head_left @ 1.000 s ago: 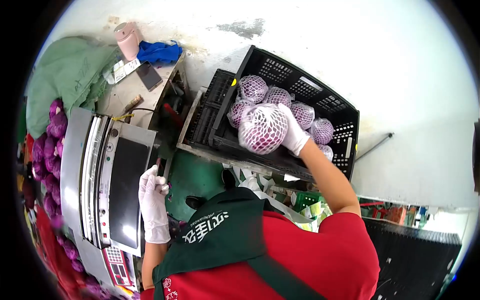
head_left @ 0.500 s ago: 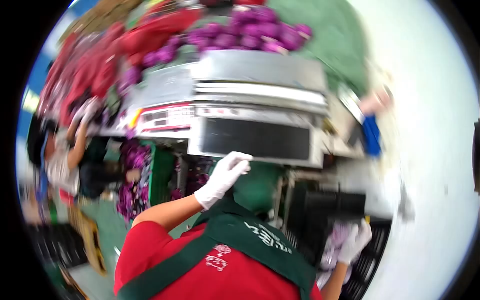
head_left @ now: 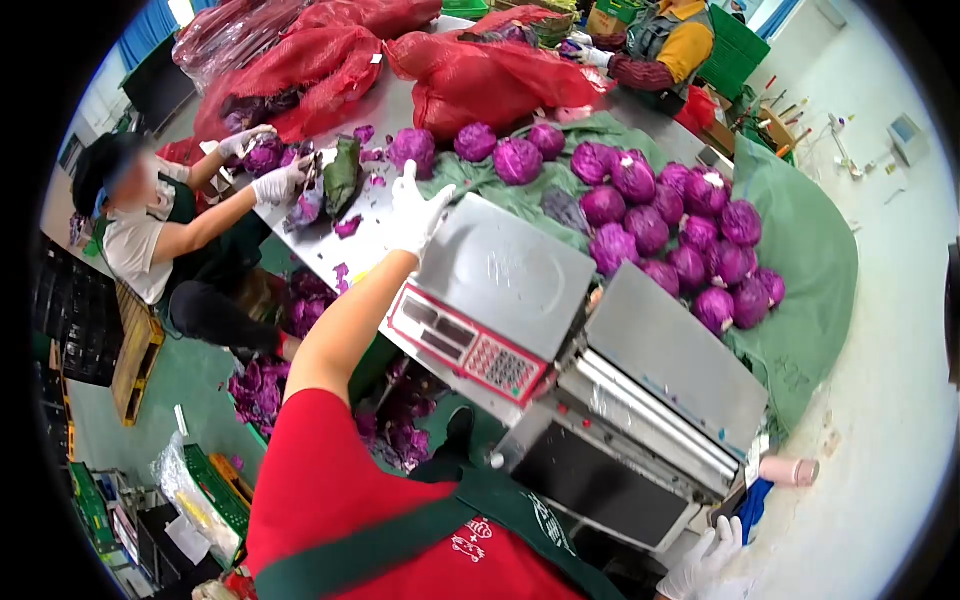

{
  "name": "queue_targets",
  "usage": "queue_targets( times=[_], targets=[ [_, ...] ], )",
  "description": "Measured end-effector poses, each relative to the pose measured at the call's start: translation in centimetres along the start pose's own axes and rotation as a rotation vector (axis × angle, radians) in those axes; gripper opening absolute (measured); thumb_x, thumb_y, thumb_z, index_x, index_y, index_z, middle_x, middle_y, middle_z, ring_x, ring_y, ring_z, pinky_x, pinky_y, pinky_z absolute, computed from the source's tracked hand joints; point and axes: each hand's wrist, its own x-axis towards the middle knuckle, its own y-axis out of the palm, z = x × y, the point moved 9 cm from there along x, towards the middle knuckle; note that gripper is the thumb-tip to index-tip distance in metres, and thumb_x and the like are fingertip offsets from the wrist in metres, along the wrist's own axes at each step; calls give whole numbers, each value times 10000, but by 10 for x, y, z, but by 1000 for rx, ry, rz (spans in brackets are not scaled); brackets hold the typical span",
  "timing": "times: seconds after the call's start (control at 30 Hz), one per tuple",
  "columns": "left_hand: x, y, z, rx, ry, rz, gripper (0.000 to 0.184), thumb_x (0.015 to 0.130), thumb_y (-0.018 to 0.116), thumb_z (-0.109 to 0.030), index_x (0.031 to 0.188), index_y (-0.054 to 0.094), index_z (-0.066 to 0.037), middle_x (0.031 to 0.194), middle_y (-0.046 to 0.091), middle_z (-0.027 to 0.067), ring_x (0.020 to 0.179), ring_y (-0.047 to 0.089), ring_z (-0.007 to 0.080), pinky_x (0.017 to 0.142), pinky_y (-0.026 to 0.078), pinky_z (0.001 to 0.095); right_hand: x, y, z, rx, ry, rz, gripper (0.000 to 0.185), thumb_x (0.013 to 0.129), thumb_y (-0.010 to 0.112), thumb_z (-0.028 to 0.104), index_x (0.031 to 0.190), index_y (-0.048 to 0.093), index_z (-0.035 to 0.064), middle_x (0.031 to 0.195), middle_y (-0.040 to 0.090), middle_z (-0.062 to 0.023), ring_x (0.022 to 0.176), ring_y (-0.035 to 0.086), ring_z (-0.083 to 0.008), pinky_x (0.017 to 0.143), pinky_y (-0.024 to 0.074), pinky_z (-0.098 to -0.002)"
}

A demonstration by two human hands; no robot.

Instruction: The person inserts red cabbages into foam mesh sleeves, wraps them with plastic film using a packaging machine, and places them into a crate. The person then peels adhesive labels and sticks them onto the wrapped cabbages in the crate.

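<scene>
My left hand (head_left: 416, 214), in a white glove, stretches over the left corner of a digital scale (head_left: 505, 275). Its fingers are apart, with the tips just below a purple cabbage (head_left: 411, 150), and nothing is in its grasp. At the lower right, my right hand (head_left: 704, 562), also gloved, has its fingers spread beside a wrapping machine (head_left: 675, 360) with a dark plate. Several trimmed purple cabbages (head_left: 647, 230) lie in a heap on a green cloth (head_left: 800, 270) behind the machine.
On the left, a co-worker (head_left: 165, 225) handles a purple cabbage among loose leaves. Red mesh sacks (head_left: 480, 85) cover the table's far side, where another person (head_left: 660, 45) stands. A pink bottle (head_left: 790, 471) lies at the right. Below the table are crates of purple leaves (head_left: 258, 395).
The view has swung left. My left hand has gone from in front of the wrapping machine to above the scale, fingers now spread. My right hand is away from the black crate with the wrapped items.
</scene>
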Motion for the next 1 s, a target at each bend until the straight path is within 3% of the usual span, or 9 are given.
queue_targets(
  times=[0.07,0.17,0.3,0.33,0.47,0.57,0.67,0.73,1.0],
  targets=[
    [61,20,17,206,-83,-21,1077,626,754,-563,1461,203,-163,1413,281,301,1282,324,454,1039,309,488,17,17,17,-21,-16,13,167,864,616,102,998,611,3,1062,570,-170,988,549,-301,879,448,-361],
    [114,53,21,521,-43,-38,1119,579,771,-585,1466,172,-260,1444,242,289,1336,237,459,1042,258,582,39,35,39,-85,-43,94,149,853,607,58,990,606,1,1069,563,-172,985,550,-300,862,453,-354],
    [146,85,48,620,-137,99,1151,541,804,-568,1461,160,-316,1475,208,238,1341,202,479,1025,239,636,62,56,54,-105,-78,196,165,862,574,39,1020,598,-3,1075,556,-171,982,545,-314,872,446,-373],
    [147,87,51,706,-137,127,1068,552,824,-480,1434,252,-294,1457,242,226,1302,276,474,1002,308,609,65,63,56,-75,-89,239,176,864,568,35,1033,596,-4,1077,553,-173,984,543,-320,875,444,-382],
    [172,83,93,374,-17,30,827,570,801,-333,1307,468,-161,1309,416,229,1135,471,407,946,436,443,72,86,58,-69,-109,271,234,820,584,-25,1053,591,-1,1070,546,-191,970,543,-326,868,441,-393],
    [177,75,159,-278,-259,-41,817,596,826,-383,1250,505,-14,1204,529,197,1098,542,279,944,441,370,76,105,49,-57,-141,322,236,817,599,-28,1050,593,7,1073,550,-183,978,544,-327,868,439,-403],
    [137,52,76,-616,-234,184,772,687,817,-255,1297,432,19,1208,546,147,1089,547,208,943,442,315,69,114,49,-83,-129,333,226,827,600,-16,1047,607,36,1096,557,-171,995,546,-320,886,428,-419],
    [100,50,32,-730,-262,370,738,732,786,-244,1322,409,-11,1201,551,128,1066,560,198,934,454,318,58,120,24,100,114,361,175,860,534,6,1023,593,-13,1167,528,-174,1103,510,-311,973,386,-383],
    [-71,51,-103,-748,-369,847,580,808,695,-222,1299,449,-35,1181,554,97,1031,576,181,847,508,297,68,99,14,153,-125,182,221,729,632,-30,937,617,46,1038,563,-137,1003,532,-334,889,418,-419]
  ],
)
